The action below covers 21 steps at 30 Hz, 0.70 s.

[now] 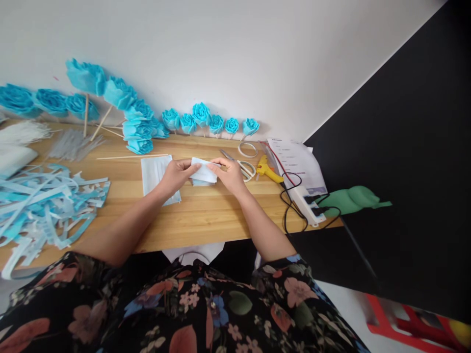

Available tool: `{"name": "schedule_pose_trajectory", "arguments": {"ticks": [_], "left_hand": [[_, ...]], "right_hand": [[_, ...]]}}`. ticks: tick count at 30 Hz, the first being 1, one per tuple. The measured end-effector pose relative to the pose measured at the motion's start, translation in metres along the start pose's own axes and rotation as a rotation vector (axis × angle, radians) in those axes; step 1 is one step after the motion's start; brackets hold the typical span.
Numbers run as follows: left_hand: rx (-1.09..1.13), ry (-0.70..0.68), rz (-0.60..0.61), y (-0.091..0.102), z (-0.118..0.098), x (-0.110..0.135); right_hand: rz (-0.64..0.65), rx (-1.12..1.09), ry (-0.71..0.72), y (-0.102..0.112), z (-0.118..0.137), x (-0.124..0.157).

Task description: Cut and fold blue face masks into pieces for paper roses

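Sheet [203, 172] in hands [175, 174]; more sheets [151, 175] left; strips [46, 208] farther left; scissors [241, 162], glue gun [269, 170] right; flowers [201, 114] behind

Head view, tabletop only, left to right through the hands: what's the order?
Pile of blue-and-white strips → flat pale-blue sheet → left hand → pale-blue piece held in both hands → right hand → white scissors handles → yellow glue gun → white power strip.
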<state>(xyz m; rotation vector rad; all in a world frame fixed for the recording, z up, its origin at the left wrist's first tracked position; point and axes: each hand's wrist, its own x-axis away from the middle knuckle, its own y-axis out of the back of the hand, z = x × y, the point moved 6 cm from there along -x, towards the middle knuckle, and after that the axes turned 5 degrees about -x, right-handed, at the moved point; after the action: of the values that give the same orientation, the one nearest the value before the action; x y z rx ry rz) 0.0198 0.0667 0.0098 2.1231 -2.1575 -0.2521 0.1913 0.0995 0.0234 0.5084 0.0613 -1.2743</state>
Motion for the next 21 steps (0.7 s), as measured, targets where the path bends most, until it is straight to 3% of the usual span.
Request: {"name": "schedule_pose_trajectory", "arguments": {"ticks": [5,9,13,17,21], "left_hand": [[-0.061,-0.043,0.004,0.000,-0.004,0.000],[-0.124,-0.096,-0.059,0.007,-0.006,-0.001],[-0.334,-0.261,-0.103,0.007,-0.011,-0.001],[-0.619,-0.511,0.117,-0.022,-0.014,0.009],[-0.876,-0.605,0.369,-0.049,-0.010,0.028]], "right_hand": [[0.039,0.146,0.129,0.003,0.010,-0.001],[-0.087,0.140,0.147,0.025,0.010,-0.004],[-0.191,0.039,0.110,0.044,0.001,-0.009],[-0.161,-0.027,0.079,0.044,-0.003,-0.012],[-0.083,-0.117,-0.022,0.033,-0.011,-0.010]]}}
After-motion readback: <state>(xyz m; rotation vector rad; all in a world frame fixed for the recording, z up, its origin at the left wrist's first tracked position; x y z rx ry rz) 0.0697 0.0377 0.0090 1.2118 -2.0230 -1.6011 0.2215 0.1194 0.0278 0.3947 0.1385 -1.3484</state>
